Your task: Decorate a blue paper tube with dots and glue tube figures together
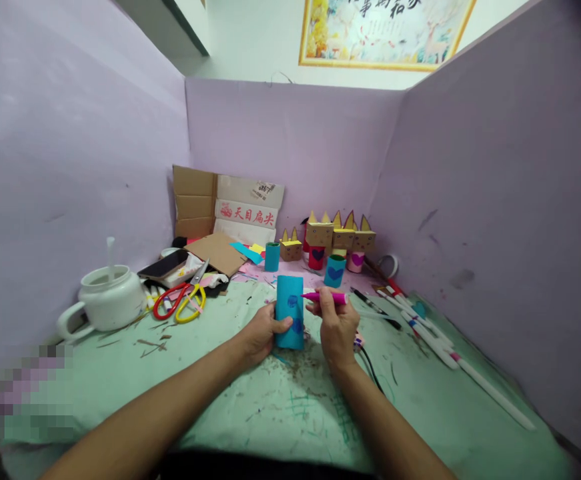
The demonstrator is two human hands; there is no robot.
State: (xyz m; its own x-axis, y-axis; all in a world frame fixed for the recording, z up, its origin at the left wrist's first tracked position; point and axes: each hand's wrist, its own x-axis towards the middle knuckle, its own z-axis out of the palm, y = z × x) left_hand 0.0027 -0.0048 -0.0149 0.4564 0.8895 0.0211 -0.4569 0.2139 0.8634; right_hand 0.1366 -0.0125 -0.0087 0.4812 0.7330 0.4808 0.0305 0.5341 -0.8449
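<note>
My left hand (264,331) is closed around the lower left side of a blue paper tube (289,288), its thumb across the front. Dark blue marks show on the tube, one round shape above and another lower down, partly behind the thumb. In my right hand (337,327) is a magenta marker (339,299), pinched between thumb and fingers. The marker's tip points left and is at or very near the upper mark; actual contact is too small to tell. The tube stands roughly upright, just above or on the green cloth (210,387).
Left lie a white teapot (113,300), red scissors (170,298), yellow scissors (193,303) and a phone (164,265). Behind are folded cardboard (195,200), a smaller blue tube (272,257) and cardboard cat figures (319,235). Several markers (433,340) lie right. Purple panels (295,133) enclose the table.
</note>
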